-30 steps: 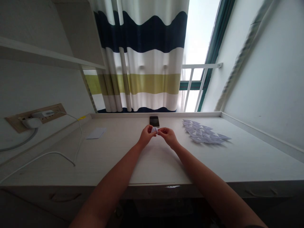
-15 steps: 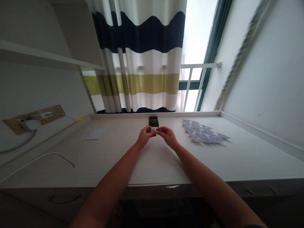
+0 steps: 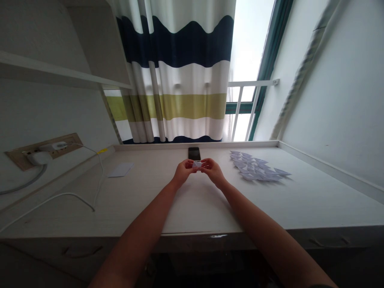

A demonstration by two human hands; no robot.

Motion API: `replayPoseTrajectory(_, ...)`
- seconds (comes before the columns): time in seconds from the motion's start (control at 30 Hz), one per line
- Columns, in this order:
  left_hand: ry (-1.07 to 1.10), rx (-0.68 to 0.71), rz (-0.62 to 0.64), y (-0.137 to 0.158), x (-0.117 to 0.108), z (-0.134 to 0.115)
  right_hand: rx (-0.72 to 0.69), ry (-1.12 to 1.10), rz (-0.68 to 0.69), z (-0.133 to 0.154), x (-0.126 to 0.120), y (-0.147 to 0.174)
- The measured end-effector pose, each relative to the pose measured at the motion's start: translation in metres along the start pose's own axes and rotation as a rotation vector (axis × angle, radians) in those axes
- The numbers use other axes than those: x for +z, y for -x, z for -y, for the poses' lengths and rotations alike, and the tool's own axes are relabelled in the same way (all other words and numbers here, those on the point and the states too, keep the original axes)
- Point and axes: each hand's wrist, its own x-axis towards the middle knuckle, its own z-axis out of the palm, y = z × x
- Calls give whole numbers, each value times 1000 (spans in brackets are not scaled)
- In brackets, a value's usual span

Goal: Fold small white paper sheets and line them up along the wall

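Head view, places taken from the dark phone [image 3: 194,153], which lies on the white tabletop [image 3: 150,200] near its back edge: one folded paper piece [image 3: 197,164], small, white, with creased facets, held just on the wearer's side of the phone; whether it clears the tabletop cannot be told. One left hand [image 3: 182,171], nearer the wearer than the phone and slightly left of it, thumb and fingertips pinching the left edge of the paper piece. One right hand [image 3: 213,170], nearer the wearer than the phone and slightly right of it, fingers curved, the tips and thumb pinching the right edge; the paper thus sits between the two sets of fingertips, beyond both palms. One group of folded paper pieces [image 3: 256,167], white, pointed, overlapping in rows, well to the right of the phone; exact count not legible. Flat white paper [image 3: 121,169], well to the left of the phone. One white cable [image 3: 99,176], left of that paper, running to a wall socket panel [image 3: 57,153] at far left of the phone. One striped curtain [image 3: 192,106], navy, white and olive, hanging behind the phone.
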Motion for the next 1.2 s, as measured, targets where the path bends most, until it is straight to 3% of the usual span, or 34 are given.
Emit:
replayPoseTrajectory(0.23, -71, 13, -47, -1, -2, -1, 45, 22, -18, 5, -2, 0)
replayPoseTrajectory(0.57, -66, 5, 66, 1, -4, 0, 141, -168, -25, 7, -3, 0)
replayPoseTrajectory(0.93, -35, -86, 60, 0, -5, 3, 104, -70, -25, 4, -5, -1)
replayPoseTrajectory(1.2, 59, -77, 50, 2, -4, -3, 127, -216, 4, 7, -3, 2)
